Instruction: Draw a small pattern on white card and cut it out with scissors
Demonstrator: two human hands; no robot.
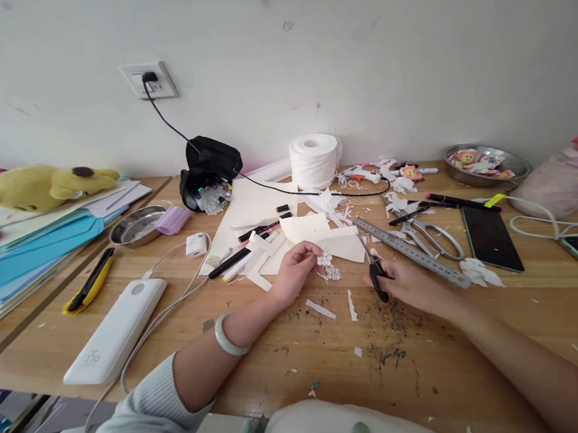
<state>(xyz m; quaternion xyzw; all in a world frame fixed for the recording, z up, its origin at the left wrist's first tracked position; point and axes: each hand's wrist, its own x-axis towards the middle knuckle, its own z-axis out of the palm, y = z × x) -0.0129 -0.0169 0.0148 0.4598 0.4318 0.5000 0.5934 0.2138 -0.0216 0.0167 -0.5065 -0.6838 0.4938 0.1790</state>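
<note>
Trimming looks in hand: small outlined paper (325,260) held up, scissors (378,278) at the ready.
The paper is over the middle of the table (277,366), back from its near edge; the left hand (296,272) has it pinched between nearly closed fingertips. Just right, the right hand (401,283) is curled round the scissors' handles, blades off the paper; I can't tell how wide they part. Scraps (320,309) lie nearer the front edge. Any further snip would call, I'd judge, for a steady pinch and careful turning along the outline.
</note>
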